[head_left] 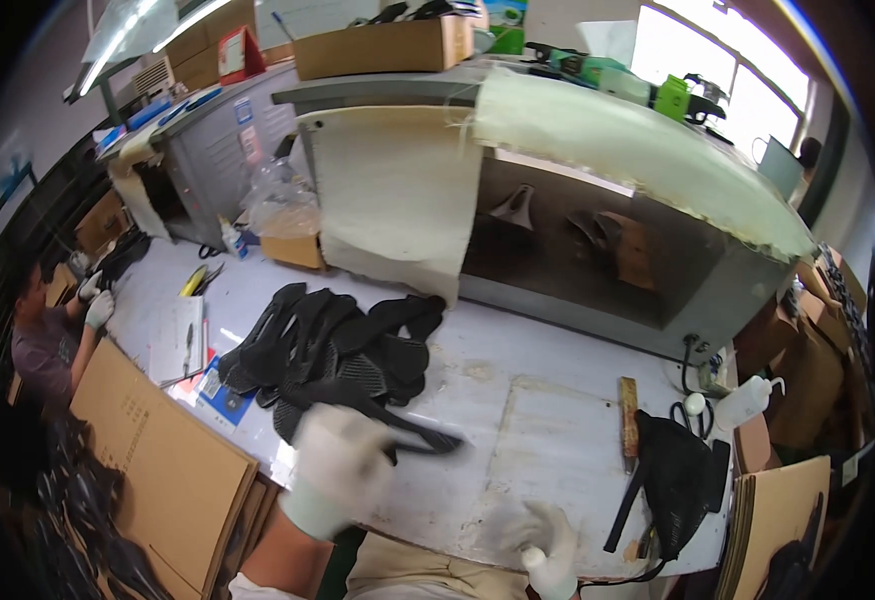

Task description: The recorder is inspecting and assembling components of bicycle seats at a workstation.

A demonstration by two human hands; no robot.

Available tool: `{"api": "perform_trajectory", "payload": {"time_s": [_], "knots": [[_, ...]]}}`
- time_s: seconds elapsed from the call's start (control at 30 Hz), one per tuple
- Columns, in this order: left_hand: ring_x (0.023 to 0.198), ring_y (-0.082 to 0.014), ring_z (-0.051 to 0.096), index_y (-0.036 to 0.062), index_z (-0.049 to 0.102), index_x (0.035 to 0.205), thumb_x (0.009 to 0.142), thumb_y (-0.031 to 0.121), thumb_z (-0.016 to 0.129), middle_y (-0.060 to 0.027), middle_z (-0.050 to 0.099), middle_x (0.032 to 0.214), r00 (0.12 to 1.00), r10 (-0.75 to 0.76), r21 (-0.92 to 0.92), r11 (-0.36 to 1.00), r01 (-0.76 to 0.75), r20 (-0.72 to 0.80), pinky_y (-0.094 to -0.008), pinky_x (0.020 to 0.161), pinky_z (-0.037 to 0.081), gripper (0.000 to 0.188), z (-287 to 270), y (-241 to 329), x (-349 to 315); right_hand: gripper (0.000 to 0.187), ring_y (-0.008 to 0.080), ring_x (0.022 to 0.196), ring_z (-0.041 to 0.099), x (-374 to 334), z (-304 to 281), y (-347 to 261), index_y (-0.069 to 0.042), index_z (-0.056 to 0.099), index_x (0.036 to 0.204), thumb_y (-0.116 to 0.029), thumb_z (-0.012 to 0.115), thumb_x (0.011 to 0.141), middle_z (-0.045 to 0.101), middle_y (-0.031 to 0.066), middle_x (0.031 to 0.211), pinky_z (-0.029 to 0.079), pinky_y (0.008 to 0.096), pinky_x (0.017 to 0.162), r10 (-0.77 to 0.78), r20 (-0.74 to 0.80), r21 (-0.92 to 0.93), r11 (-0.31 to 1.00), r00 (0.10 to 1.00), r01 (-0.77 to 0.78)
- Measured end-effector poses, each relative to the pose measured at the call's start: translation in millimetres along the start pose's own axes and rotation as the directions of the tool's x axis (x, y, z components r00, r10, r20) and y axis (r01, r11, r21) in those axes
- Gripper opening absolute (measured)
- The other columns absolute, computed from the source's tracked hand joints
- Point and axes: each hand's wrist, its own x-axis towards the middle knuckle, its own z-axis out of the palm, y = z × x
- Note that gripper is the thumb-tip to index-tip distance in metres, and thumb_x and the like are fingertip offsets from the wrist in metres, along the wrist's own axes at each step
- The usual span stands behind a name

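Observation:
My left hand [342, 468], in a white glove, is smeared by motion over the near edge of a heap of black perforated pieces [327, 345]. A black piece with a long narrow arm [422, 432] sticks out to the right beside that hand. Whether my fingers grip it cannot be made out. Low over the table's front edge, my gloved right hand [547, 550] has its thumb and fingers apart, partly blurred, with nothing visible in it. Another black piece [672, 480] with a strap-like arm lies to its right, near a worn flat bar [628, 425].
A white squeeze bottle [745, 402] stands at the right. Behind the table is a grey cabinet [697, 295] with shaped pieces inside. Cardboard [162, 470] leans at the near left. Papers [177, 340] lie left of the heap. Another person [52, 325] in gloves sits at the far left.

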Motion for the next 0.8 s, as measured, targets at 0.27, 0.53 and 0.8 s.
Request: {"api": "perform_trajectory", "payload": {"time_s": [0.27, 0.53, 0.8], "knots": [[0.098, -0.0302, 0.069, 0.0109, 0.073, 0.116, 0.091, 0.027, 0.073, -0.0107, 0.071, 0.11, 0.748, 0.496, -0.5, 0.828, -0.255, 0.44, -0.0448, 0.087, 0.055, 0.03, 101.6, 73.0, 45.7, 0.045, 0.0256, 0.068, 0.072, -3.3, -69.4, 32.5, 0.011, 0.057, 0.127, -0.025, 0.065, 0.102, 0.07, 0.0164, 0.092, 0.06, 0.0359, 0.058, 0.407, -0.01, 0.187, 0.898, 0.913, -0.398], [0.099, -0.0389, 0.071, 0.0056, 0.064, 0.119, 0.093, 0.043, 0.068, -0.0192, 0.071, 0.106, 0.92, 0.242, -0.048, 0.97, -0.24, 0.309, -0.0499, 0.085, 0.057, 0.046, 259.8, 74.9, 286.9, 0.025, 0.0095, 0.052, 0.061, -27.1, -114.9, 24.7, 0.001, 0.07, 0.115, -0.021, 0.07, 0.103, 0.068, 0.0063, 0.073, 0.048, 0.0283, 0.05, 0.474, -0.063, -0.132, 0.868, 0.878, -0.478], [0.107, -0.0407, 0.073, -0.0025, 0.049, 0.134, 0.096, 0.046, 0.059, -0.0265, 0.073, 0.113, 0.898, -0.158, 0.163, 0.982, 0.098, 0.412, -0.0498, 0.091, 0.057, 0.063, 360.1, 84.4, 380.9, 0.031, 0.0085, 0.06, 0.065, -37.1, -120.8, 49.5, -0.001, 0.069, 0.123, -0.023, 0.071, 0.102, 0.071, 0.0036, 0.076, 0.051, 0.0269, 0.055, 0.149, -0.038, -0.324, 0.934, 0.988, -0.153]]}}
